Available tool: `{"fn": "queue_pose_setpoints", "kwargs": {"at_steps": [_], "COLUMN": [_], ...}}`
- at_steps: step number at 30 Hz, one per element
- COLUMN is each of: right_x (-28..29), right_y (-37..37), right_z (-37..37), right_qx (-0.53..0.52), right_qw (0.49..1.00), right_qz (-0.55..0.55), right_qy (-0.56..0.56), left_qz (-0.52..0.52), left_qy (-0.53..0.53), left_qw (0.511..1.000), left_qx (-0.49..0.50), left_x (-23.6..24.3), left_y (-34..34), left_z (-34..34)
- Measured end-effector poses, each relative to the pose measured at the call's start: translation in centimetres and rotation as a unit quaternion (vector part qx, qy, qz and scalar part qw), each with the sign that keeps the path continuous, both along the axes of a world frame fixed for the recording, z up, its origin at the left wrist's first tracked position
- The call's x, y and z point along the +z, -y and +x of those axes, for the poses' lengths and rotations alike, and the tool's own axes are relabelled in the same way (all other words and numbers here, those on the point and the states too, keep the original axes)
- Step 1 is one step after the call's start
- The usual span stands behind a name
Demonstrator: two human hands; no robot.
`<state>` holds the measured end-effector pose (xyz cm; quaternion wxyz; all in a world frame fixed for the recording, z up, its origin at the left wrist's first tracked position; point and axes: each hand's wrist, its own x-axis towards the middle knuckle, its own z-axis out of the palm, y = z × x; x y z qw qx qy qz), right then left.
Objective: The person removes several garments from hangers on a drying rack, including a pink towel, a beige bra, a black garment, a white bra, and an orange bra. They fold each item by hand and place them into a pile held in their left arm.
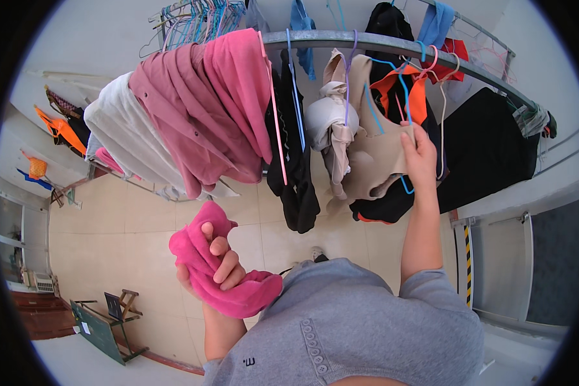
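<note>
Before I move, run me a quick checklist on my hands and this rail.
1. Left hand free: not ok, wrapped around the pink cloth.
2. Pink cloth off the floor: ok.
3. Right hand on the beige garment: ok, at its edge.
4. Beige garment fully seated on the blue hanger: cannot tell.
5. Garments spaced along the rail: not ok, mauve and pink ones touch.

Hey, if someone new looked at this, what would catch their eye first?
Probably the bright pink cloth bunched in the left hand, left of centre. Next, the dusty-rose garment draped over the metal rail at upper left, then the beige top right of centre, its edge held by the right hand.
</note>
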<state>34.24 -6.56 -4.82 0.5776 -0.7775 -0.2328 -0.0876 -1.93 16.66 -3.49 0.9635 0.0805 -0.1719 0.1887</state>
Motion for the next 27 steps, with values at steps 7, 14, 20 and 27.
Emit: {"fn": "queue_pose_setpoints", "kwargs": {"at_steps": [7, 14, 20, 27], "right_x": [1.2, 3.5, -3.7, -19.3], "right_y": [4.6, 7.6, 8.5, 6.8], "right_z": [2.2, 1.1, -0.7, -2.3], "right_qx": [-0.114, -0.195, -0.214, -0.135], "right_qw": [0.987, 0.952, 0.971, 0.976], "right_qz": [-0.117, -0.236, 0.086, 0.149], "right_qy": [-0.010, -0.005, 0.062, -0.089], "left_qz": [0.018, 0.009, 0.007, 0.009], "left_qy": [-0.008, -0.005, -0.009, -0.024], "left_qw": [1.000, 1.000, 1.000, 1.000], "left_qx": [0.014, 0.023, 0.022, 0.006], "left_x": [-0.2, -1.0, -1.3, -1.2], "left_y": [-1.5, -2.2, -2.0, -1.9], "left_z": [-1.6, -2.1, -1.4, -0.4]}}
